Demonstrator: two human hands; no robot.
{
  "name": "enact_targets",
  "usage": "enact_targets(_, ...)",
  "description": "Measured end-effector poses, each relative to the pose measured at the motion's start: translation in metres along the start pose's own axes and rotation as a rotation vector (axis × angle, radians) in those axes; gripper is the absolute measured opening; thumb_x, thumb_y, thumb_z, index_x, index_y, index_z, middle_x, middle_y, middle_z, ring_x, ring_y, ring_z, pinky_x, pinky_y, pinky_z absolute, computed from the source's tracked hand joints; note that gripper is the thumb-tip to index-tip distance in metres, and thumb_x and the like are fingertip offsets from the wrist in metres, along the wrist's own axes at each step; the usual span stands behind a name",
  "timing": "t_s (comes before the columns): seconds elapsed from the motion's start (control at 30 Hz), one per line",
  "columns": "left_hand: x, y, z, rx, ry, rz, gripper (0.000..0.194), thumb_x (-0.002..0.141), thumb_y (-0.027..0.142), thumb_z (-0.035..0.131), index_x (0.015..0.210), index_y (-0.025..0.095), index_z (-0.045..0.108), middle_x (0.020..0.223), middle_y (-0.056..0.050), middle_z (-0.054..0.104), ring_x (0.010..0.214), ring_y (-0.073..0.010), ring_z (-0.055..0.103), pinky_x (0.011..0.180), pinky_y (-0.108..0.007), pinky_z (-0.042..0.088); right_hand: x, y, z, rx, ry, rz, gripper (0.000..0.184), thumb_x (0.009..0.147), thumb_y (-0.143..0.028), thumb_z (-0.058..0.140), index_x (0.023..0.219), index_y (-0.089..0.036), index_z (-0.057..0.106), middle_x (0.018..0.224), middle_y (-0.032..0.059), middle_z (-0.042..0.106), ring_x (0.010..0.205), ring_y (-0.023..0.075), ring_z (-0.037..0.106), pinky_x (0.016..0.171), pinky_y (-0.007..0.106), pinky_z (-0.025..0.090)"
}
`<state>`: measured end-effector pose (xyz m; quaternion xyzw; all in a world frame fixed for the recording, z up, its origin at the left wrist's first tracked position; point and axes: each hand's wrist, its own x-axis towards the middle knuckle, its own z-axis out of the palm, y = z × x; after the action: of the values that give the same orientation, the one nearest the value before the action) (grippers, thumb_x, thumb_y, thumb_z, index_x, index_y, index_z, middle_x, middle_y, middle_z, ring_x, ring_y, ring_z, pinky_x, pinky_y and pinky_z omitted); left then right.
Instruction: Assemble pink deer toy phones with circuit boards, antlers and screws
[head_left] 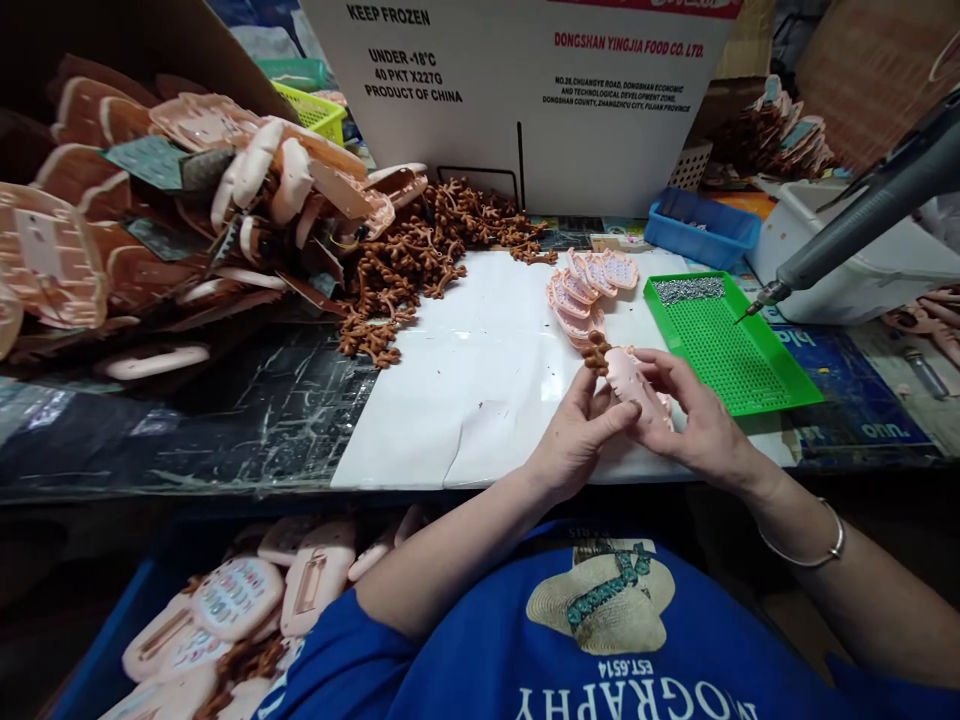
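My left hand (pixel 576 432) and my right hand (pixel 694 415) meet over the white sheet (pixel 465 390) and together grip a pink plastic shell (pixel 634 378). A small brown antler-shaped piece (pixel 597 352) sits at the shell's upper end, by my left fingertips. Both hands have their fingers pinched round the shell. Just beyond them lies a row of several more pink shells (pixel 585 290). A heap of brown antler pieces (pixel 420 262) spreads over the sheet's far left corner.
A green tray (pixel 731 350) with a strip of small screws (pixel 688 289) lies right of my hands. A grey electric screwdriver (pixel 855 225) hangs above it. A tall pile of pink parts (pixel 165 200) fills the left. A blue bin (pixel 127 640) with finished pieces stands below the table edge.
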<state>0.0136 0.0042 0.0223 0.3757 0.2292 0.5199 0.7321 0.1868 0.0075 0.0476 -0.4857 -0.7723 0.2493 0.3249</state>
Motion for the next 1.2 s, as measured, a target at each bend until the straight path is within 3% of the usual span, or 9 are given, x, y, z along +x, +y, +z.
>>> enact_targets(0.13, -0.001, 0.006, -0.018, 0.231, 0.183, 0.174, 0.059, 0.081, 0.037, 0.075, 0.132, 0.032, 0.047, 0.153, -0.004, 0.044, 0.150, -0.0214, 0.031, 0.122, -0.041, 0.029, 0.010, 0.011, -0.002, -0.598, 0.143, -0.026, 0.070, 0.087, -0.053, 0.060, 0.142, -0.011, 0.044, 0.122, 0.0215, 0.062, 0.110, 0.0362, 0.058, 0.096, 0.052, 0.048)
enact_targets(0.3, -0.003, 0.002, -0.041, 0.365, 0.322, 0.157, 0.049, 0.086, 0.041, 0.065, 0.130, 0.028, 0.046, 0.145, -0.009, 0.050, 0.141, -0.0215, 0.043, 0.115, -0.040, 0.038, 0.020, 0.021, 0.006, -0.898, 0.037, -0.009, 0.069, 0.091, -0.058, 0.049, 0.139, -0.008, 0.050, 0.101, 0.0185, 0.066, 0.091, 0.0323, 0.059, 0.078, 0.042, 0.048)
enact_targets(0.7, -0.005, -0.001, -0.045, 0.267, 0.314, 0.076, 0.047, 0.085, 0.041, 0.068, 0.126, 0.026, 0.052, 0.132, -0.008, 0.057, 0.133, -0.0213, 0.048, 0.111, -0.039, 0.043, 0.030, 0.013, 0.010, -0.939, -0.177, 0.191, 0.068, 0.091, -0.061, 0.050, 0.140, -0.015, 0.051, 0.110, 0.0195, 0.067, 0.096, 0.0363, 0.065, 0.070, 0.040, 0.047)
enact_targets(0.87, -0.004, -0.004, -0.047, 0.303, 0.306, 0.074, 0.047, 0.086, 0.040, 0.068, 0.127, 0.025, 0.052, 0.132, -0.008, 0.057, 0.132, -0.0213, 0.049, 0.110, -0.039, 0.043, 0.038, 0.003, 0.009, -0.942, -0.237, 0.227, 0.067, 0.090, -0.062, 0.050, 0.139, -0.017, 0.051, 0.107, 0.0192, 0.068, 0.086, 0.0354, 0.067, 0.064, 0.038, 0.045)
enact_targets(1.1, -0.005, -0.002, -0.046, 0.182, 0.319, 0.073, 0.041, 0.083, 0.031, 0.073, 0.120, 0.024, 0.058, 0.132, -0.006, 0.057, 0.126, -0.0197, 0.052, 0.108, -0.037, 0.044, 0.028, 0.014, 0.009, -0.876, -0.183, 0.160, 0.064, 0.089, -0.051, 0.055, 0.140, -0.013, 0.051, 0.102, 0.0188, 0.068, 0.089, 0.0347, 0.068, 0.074, 0.042, 0.051)
enact_targets(1.2, -0.005, 0.001, -0.037, -0.028, 0.358, -0.048, 0.036, 0.083, 0.025, 0.072, 0.117, 0.020, 0.060, 0.131, -0.008, 0.059, 0.120, -0.0205, 0.058, 0.106, -0.038, 0.045, 0.016, 0.017, 0.003, -0.739, -0.103, 0.066, 0.065, 0.086, -0.049, 0.059, 0.139, -0.012, 0.052, 0.107, 0.0165, 0.069, 0.096, 0.0337, 0.068, 0.084, 0.044, 0.054)
